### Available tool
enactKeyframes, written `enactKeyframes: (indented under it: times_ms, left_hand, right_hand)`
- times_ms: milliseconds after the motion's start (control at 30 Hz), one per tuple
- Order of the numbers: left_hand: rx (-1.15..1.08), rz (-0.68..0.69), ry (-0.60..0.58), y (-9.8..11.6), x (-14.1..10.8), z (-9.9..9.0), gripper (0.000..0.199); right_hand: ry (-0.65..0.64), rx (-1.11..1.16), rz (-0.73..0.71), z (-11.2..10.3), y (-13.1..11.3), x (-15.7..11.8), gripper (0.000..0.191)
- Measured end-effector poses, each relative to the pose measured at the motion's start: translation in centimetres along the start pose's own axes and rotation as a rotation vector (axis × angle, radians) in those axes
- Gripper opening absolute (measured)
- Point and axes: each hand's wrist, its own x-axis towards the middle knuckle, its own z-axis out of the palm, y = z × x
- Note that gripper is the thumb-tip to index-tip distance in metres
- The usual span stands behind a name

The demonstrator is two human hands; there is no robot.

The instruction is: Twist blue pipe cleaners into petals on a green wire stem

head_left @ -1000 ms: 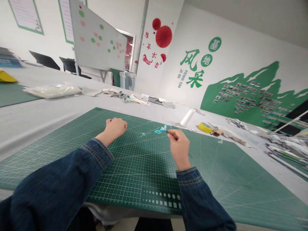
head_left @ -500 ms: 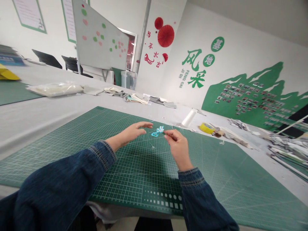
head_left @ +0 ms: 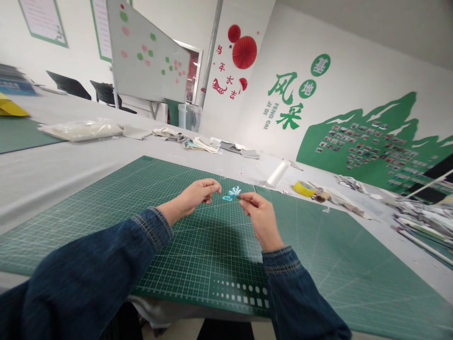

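Between the thumb and fingers of my right hand (head_left: 260, 215) is a small blue-and-white looped ornament (head_left: 233, 191), fanned like petals, with a bright blue loop at its lower left. It is held above the green cutting mat (head_left: 198, 255). Just left of the ornament, my left hand (head_left: 200, 196) has thumb and fingertips pressed together in a pinch. Whatever might be in that pinch, such as a fine strand, is too small to make out. A gap separates the left fingertips from the blue loop.
Beyond the mat lie a white roll (head_left: 278, 174), a yellow tape roll (head_left: 304, 189) and fabric scraps (head_left: 201, 145). A clear plastic packet (head_left: 83, 131) rests on the grey-white tablecloth at the left. More strips and cloth (head_left: 428, 224) are heaped at the right.
My left hand's fingers, stretched out and apart before, have closed into a pinch beside the ornament. The right hand and ornament have shifted slightly left.
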Motion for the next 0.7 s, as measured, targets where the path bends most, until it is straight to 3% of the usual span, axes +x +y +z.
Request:
enactKeyframes:
  times_ms: [200,533,700]
  left_hand:
    - [0.05,0.001,0.076,0.4,0.2,-0.8,0.026]
    - [0.482,0.044,-0.022,0.4,0.0,-1.1,0.026]
    - [0.724,0.136,0.135,-1.1,1.1,-2.8,0.031]
  right_hand:
    - [-0.022,0.117,0.078,0.2,-0.5,-0.1,0.013]
    - [-0.008,0.387,0.183,-0.5,-0.3,0.1,0.02]
    - [0.006,0.443,0.193,-0.7,-0.3,0.2,0.021]
